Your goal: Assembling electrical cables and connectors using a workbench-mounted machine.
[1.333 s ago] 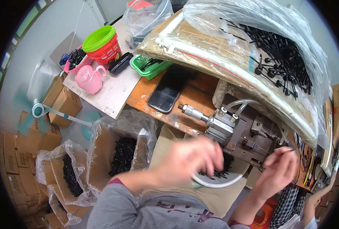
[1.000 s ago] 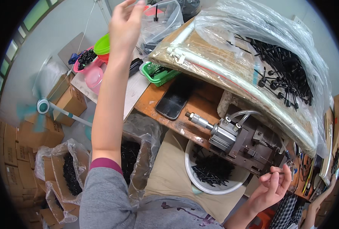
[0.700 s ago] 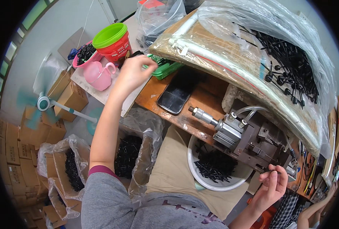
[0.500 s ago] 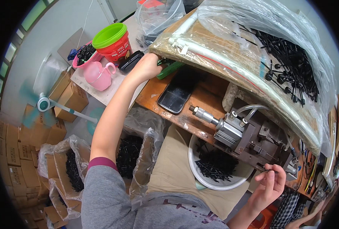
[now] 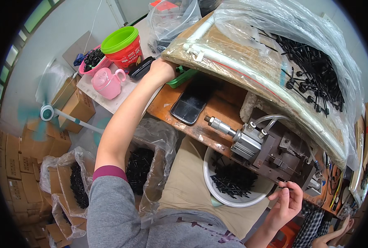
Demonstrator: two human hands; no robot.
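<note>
My left hand [image 5: 163, 71] reaches to the near edge of a green tray [image 5: 183, 78] under the raised cardboard ledge; its fingers are mostly hidden, so what they hold cannot be seen. My right hand [image 5: 288, 203] is at the lower right, thumb and fingertips pinching a small thin black plastic part [image 5: 285, 188]. Just beyond it is a dark metal bench fixture [image 5: 281, 161] with a silver pneumatic cylinder [image 5: 246, 144] and clear hoses. A black phone [image 5: 189, 101] lies on the wooden bench between my hands.
A white basket [image 5: 238, 203] of black parts rests at my lap. Plastic-lined boxes [image 5: 161, 165] of black parts stand left. Pink cup [image 5: 108, 84], red bucket [image 5: 128, 56] and a fan [image 5: 47, 112] are farther left. Black stemmed pieces [image 5: 316, 78] lie on the ledge. Another person's hand [image 5: 344, 227] is lower right.
My left hand has shifted slightly left and down at the green tray. My right hand has moved a little left and down, still pinching the black part.
</note>
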